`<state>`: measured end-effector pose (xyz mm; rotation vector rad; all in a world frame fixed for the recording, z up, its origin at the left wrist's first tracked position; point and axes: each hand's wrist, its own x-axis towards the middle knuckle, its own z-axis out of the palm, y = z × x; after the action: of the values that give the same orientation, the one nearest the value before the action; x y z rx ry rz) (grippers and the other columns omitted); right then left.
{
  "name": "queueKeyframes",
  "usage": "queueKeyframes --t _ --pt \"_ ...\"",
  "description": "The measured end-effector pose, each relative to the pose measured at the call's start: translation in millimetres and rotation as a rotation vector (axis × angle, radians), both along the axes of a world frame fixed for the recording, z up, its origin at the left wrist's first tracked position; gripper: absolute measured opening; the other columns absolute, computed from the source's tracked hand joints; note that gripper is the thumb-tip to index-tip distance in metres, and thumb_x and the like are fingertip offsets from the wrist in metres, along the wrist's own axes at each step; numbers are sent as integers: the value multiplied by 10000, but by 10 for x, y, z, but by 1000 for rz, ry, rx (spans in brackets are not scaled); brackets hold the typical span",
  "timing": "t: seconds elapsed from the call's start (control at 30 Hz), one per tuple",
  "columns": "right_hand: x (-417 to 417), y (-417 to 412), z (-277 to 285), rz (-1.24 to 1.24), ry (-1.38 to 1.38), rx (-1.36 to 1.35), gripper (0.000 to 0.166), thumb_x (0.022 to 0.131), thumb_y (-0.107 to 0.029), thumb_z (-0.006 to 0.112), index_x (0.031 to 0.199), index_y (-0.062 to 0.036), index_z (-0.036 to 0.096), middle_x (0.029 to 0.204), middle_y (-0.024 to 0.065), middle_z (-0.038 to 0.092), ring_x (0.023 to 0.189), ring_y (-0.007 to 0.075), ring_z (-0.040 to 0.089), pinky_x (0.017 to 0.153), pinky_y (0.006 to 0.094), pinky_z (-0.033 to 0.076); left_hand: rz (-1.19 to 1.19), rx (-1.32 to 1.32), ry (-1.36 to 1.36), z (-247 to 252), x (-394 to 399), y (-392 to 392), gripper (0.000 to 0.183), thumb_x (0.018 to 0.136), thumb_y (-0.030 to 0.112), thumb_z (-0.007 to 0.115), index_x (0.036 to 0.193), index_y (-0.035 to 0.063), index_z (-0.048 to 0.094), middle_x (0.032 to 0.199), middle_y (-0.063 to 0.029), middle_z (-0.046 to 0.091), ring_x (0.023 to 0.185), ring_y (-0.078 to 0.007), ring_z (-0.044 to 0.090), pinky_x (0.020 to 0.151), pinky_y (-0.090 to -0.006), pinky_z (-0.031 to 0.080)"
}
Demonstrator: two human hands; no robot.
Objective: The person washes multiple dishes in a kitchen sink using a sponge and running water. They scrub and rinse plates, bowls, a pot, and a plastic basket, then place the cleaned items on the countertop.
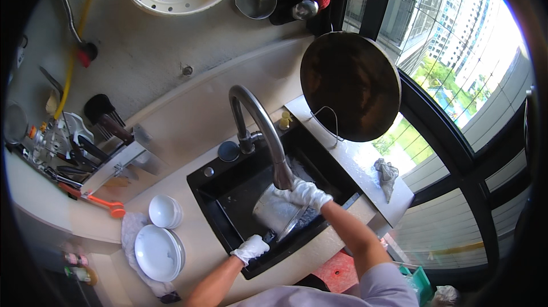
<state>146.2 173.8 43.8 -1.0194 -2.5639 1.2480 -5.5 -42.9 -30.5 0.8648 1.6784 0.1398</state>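
A metal pot (274, 211) lies tilted in the black sink (233, 205), its rim facing my body. My left hand (252, 248), in a white glove, grips the pot's dark handle (269, 235) near the sink's front edge. Gloved in white as well, my right hand (307, 194) is at the pot's upper side, just below the spout of the curved faucet (263, 112). Its fingers are partly hidden against the pot and spout, so whether they hold anything is unclear. Sudsy water (306, 217) shows beside the pot.
Stacked white bowls (162, 211) and plates (156, 253) stand on a cloth and counter to the left. A large round dark pan or lid (350, 86) leans by the window. A grey rag (386, 178) rests on the right ledge. A utensil rack (112, 165) hangs at left.
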Motion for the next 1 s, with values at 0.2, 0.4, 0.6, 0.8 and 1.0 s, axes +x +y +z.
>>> queueKeyframes --t 0.2,0.4,0.6,0.8,1.0 --pt "-436 961 -269 51 -16 103 437 869 -286 537 1154 43 584 1082 263 630 1005 389 618 855 420 497 210 -71 -202 192 -129 -183 227 762 175 705 656 18 580 535 -17 506 416 -107 436 394 -268 320" --pt "-838 1139 247 -129 139 -147 459 871 -275 565 1196 49 567 1115 201 644 1038 319 609 919 372 454 452 -205 -614 352 -168 -178 258 920 163 586 670 137 530 491 82 332 376 -39 254 388 -242 190" --pt "-385 796 311 -291 235 -514 293 897 -227 527 1022 -1 667 884 93 688 778 180 645 723 300 513 566 -295 -1060 246 -168 -277 132 970 171 515 882 83 561 488 85 310 370 -39 262 383 -219 210" --pt "149 -245 -1485 128 352 -616 328 915 -259 561 1168 -56 610 1077 97 657 1009 194 616 912 309 463 496 -283 -907 356 -41 -296 162 943 172 576 820 69 588 485 69 361 375 -36 281 392 -224 208" --pt "-665 -1084 -597 534 -502 1060 374 927 -153 436 1247 2 552 1149 151 606 1112 294 556 1041 396 389 490 -268 -672 492 -72 -358 175 921 186 615 781 88 579 486 71 363 384 -34 268 395 -229 199"
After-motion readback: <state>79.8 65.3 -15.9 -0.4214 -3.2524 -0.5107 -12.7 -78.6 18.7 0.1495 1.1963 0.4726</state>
